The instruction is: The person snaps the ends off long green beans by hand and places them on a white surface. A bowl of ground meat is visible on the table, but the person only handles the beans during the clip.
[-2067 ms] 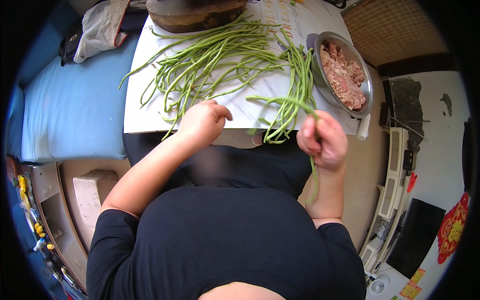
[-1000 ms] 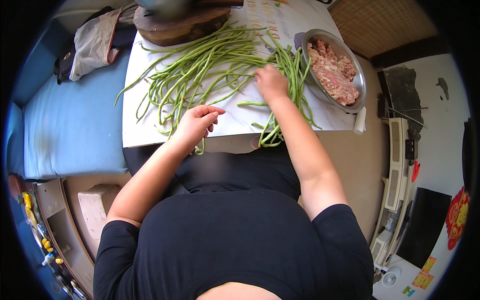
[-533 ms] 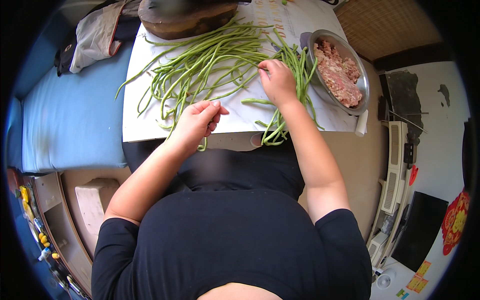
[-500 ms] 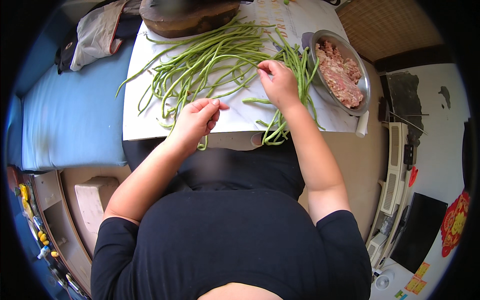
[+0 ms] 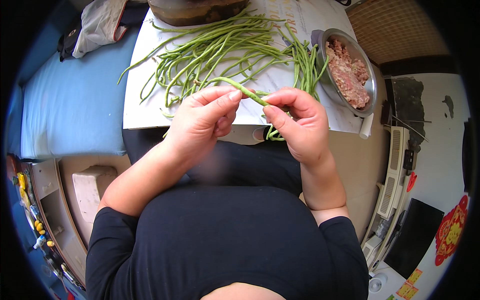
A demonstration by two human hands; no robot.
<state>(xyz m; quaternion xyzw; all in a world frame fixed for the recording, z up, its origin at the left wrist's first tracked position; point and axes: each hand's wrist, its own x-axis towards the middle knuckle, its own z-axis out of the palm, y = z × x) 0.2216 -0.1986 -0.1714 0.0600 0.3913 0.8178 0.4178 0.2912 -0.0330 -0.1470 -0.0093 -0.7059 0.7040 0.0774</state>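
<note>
Between my two hands, over the near edge of the table, stretches one green long bean [image 5: 242,90]. My left hand [image 5: 202,116] pinches it from the left with thumb and forefinger. My right hand [image 5: 300,122] grips its right end, thumb and fingers closed round it. Behind the hands a loose heap of long beans [image 5: 215,47] spreads over the white tabletop. A smaller bunch of long beans [image 5: 304,62] lies to the right, partly hidden by my right hand and hanging past the table edge.
A steel bowl [image 5: 371,75] of minced meat [image 5: 346,75] stands at the table's right side. At the far edge sits a thick round wooden block [image 5: 197,12]. A blue sofa [image 5: 75,105] with bags [image 5: 100,27] on it flanks the table's left.
My right hand has come back toward me from the beans and closed on a long bean. My left hand has risen slightly to the right and now pinches that bean too.
</note>
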